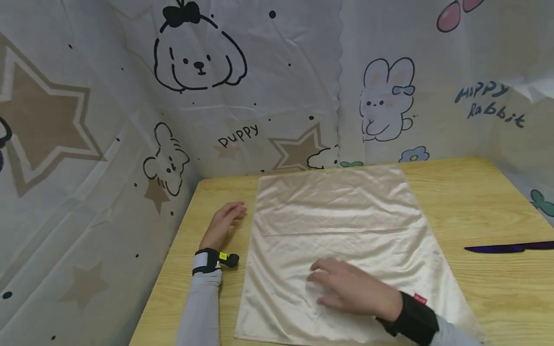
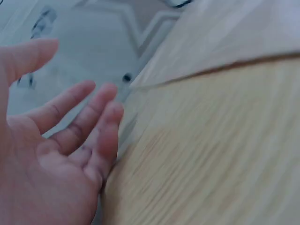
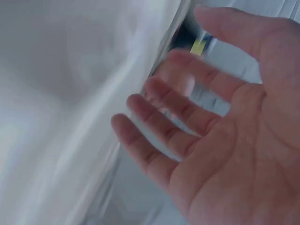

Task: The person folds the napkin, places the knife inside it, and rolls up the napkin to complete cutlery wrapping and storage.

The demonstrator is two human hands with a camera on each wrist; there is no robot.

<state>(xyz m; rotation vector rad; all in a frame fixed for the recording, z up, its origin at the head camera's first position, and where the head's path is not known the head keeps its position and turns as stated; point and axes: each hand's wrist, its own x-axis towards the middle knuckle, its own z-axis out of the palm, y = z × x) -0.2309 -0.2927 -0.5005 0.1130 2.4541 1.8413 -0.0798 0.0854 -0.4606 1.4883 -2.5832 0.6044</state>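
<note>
A cream satin cloth (image 1: 329,216) lies spread over the table, lightly creased, with a fold line running across its middle. My left hand (image 1: 223,225) is at the table's left side, just beyond the cloth's left edge; in the left wrist view its fingers (image 2: 77,129) are loosely bent, with nothing in them. Over the front half of the cloth is my right hand (image 1: 352,288), slightly blurred, its palm empty. The right wrist view shows its fingers (image 3: 159,126) spread and gently bent beside the pale cloth (image 3: 70,93).
A dark purple knife (image 1: 497,248) lies on the wooden table (image 1: 497,202) to the right of the cloth, its handle running out of view. White sheeting (image 1: 281,57) printed with cartoon animals and stars hangs behind the table and along its sides.
</note>
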